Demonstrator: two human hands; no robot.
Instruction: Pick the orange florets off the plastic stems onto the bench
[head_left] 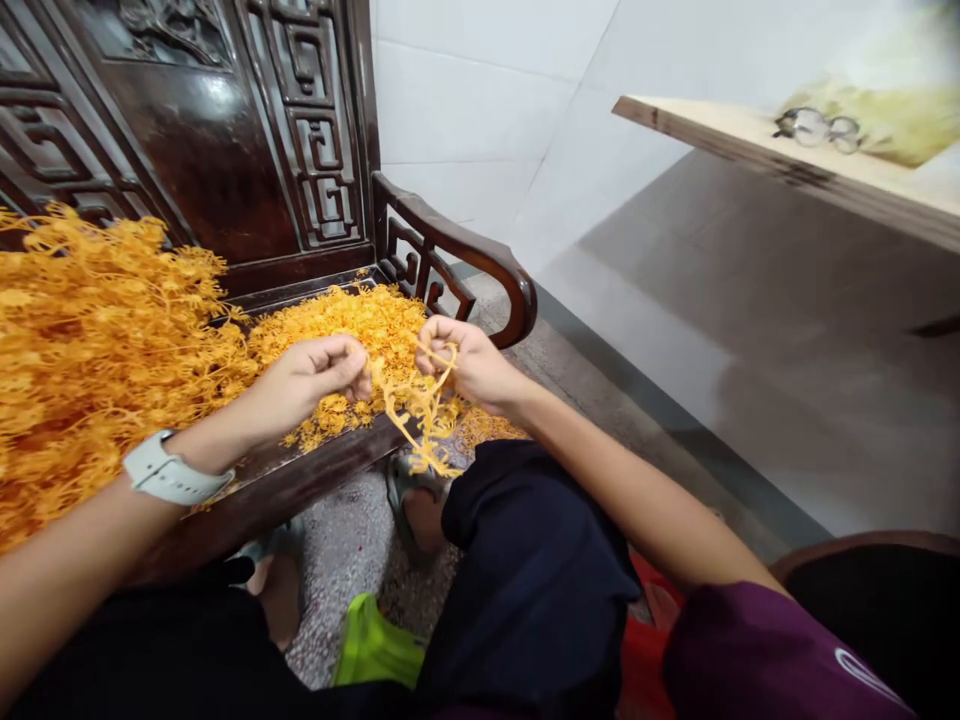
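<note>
Between my two hands hangs an orange plastic sprig point(421, 415) with thin, curly branches. My right hand point(469, 365) pinches its upper stem, which loops over the fingers. At the sprig's other side, the fingers of my left hand point(319, 378) are closed where its strands meet the fingertips; the exact grip is partly hidden. Behind and below my hands lies a pile of small orange pieces point(341, 325) on a dark carved wooden bench point(300, 500). A larger heap of orange sprigs point(97, 360) rises to the left, beside my left forearm.
The bench's curved armrest point(517, 295) stands just beyond my right hand. More orange bits point(487, 428) lie past the bench edge. A wooden shelf point(720, 135) bearing glasses point(817, 130) juts in at upper right. A lime-green plastic object point(375, 645) sits on the floor between my legs.
</note>
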